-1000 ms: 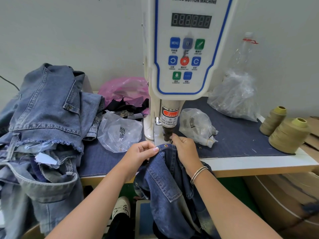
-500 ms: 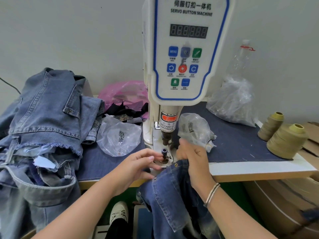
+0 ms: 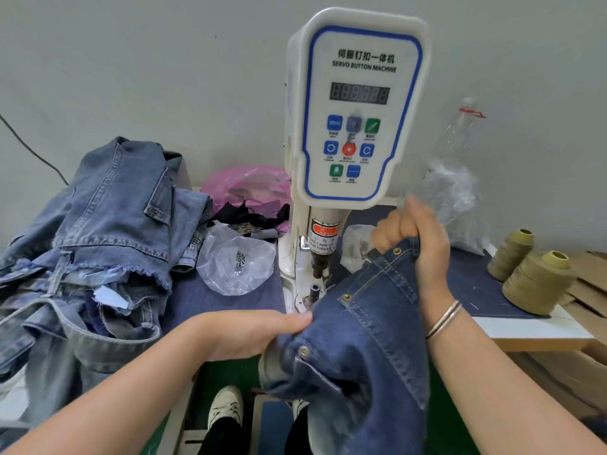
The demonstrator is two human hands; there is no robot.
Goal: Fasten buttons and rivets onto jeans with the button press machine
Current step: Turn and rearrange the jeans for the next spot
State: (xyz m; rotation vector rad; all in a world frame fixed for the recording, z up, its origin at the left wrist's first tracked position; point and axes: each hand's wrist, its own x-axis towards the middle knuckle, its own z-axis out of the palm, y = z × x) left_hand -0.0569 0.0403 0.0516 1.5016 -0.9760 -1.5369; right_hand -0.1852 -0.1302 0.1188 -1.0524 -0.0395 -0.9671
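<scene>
Both hands (image 3: 417,238) now lifting jeans (image 3: 368,343) clear of press die (image 3: 314,289)

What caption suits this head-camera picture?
Both hands, left hand and right hand, hold dark jeans beside the button machine.

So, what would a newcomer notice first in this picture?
First the tall white button machine at centre, its blue-edged panel facing the camera. Below it, the right hand and left hand grip dark jeans in front of the press. A pile of lighter denim lies at left.
</scene>
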